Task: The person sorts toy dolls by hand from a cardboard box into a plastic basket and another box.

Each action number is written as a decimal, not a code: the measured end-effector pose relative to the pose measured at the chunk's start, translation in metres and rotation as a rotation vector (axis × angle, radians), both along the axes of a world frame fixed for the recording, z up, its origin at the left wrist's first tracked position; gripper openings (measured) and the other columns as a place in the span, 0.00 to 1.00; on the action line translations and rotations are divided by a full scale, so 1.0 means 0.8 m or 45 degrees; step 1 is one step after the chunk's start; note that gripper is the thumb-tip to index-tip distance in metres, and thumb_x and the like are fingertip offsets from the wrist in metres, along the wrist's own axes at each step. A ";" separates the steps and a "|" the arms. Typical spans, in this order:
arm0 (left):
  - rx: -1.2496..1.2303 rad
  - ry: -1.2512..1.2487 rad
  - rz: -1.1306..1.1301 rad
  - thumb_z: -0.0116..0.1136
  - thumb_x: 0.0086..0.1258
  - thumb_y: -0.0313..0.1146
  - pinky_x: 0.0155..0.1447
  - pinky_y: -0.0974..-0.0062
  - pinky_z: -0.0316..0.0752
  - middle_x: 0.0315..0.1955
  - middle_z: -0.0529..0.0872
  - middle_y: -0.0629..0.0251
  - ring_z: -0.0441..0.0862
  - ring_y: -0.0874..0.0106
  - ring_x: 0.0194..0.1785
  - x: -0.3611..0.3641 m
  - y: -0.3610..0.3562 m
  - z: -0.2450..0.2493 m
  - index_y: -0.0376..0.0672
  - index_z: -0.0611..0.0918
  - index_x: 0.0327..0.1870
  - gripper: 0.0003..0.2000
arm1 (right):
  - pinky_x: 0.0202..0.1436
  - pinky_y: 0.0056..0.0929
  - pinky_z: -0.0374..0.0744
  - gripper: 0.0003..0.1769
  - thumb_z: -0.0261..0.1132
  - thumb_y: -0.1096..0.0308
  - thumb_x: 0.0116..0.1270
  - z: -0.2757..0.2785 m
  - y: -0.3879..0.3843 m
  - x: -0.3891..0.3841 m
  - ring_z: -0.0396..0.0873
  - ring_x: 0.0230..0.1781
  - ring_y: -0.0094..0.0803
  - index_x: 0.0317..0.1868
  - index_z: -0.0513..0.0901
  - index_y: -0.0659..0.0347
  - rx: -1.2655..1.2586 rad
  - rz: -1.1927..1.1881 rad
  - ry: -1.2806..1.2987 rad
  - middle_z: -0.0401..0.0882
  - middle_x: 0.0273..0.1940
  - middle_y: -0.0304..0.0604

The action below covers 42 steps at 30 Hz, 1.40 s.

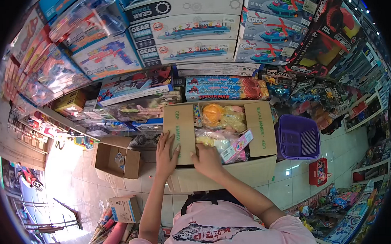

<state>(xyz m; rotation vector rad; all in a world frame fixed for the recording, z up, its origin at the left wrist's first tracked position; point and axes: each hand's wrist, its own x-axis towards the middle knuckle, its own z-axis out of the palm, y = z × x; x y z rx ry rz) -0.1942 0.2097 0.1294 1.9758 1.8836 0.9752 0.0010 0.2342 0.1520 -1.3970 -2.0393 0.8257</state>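
Note:
An open cardboard carton point(223, 177) stands in front of me with its side flaps folded outward. My left hand point(166, 154) rests on the outer part of the carton's left flap point(181, 122), fingers spread and empty. At that flap's inner edge, my right hand point(207, 159) is curled, its thumb against the cardboard and its other fingers partly hidden inside the carton. Clear-bagged toys fill the carton, among them an orange round toy point(213, 114) and a yellowish bagged one point(233, 121). A pink-and-white package point(237, 146) leans near the right hand.
Boxed toys point(196, 31) line the shelves ahead. A purple basket point(298, 136) is right of the carton, with a small red basket point(318, 171) on the tiled floor. To the left are an open brown box point(110, 161) and another small box point(124, 209).

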 end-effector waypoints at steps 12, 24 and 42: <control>0.484 -0.784 0.030 0.52 0.78 0.28 0.67 0.68 0.71 0.73 0.66 0.52 0.65 0.61 0.75 -0.014 -0.083 0.023 0.38 0.62 0.77 0.28 | 0.79 0.46 0.57 0.35 0.43 0.47 0.82 0.000 -0.054 -0.079 0.59 0.77 0.55 0.78 0.59 0.64 0.066 0.679 0.652 0.59 0.76 0.60; 0.103 -0.395 0.111 0.53 0.75 0.25 0.76 0.66 0.62 0.68 0.75 0.51 0.72 0.57 0.72 -0.060 -0.126 -0.065 0.37 0.74 0.70 0.22 | 0.55 0.50 0.81 0.28 0.56 0.64 0.74 -0.053 -0.069 -0.135 0.81 0.55 0.56 0.73 0.67 0.61 0.190 0.150 0.023 0.72 0.67 0.58; 0.174 -0.449 0.215 0.54 0.71 0.24 0.72 0.63 0.65 0.65 0.76 0.48 0.73 0.55 0.68 -0.002 -0.118 -0.031 0.35 0.77 0.63 0.19 | 0.65 0.47 0.73 0.27 0.55 0.80 0.69 -0.051 -0.035 -0.046 0.76 0.59 0.58 0.69 0.72 0.63 0.198 0.514 0.297 0.79 0.59 0.59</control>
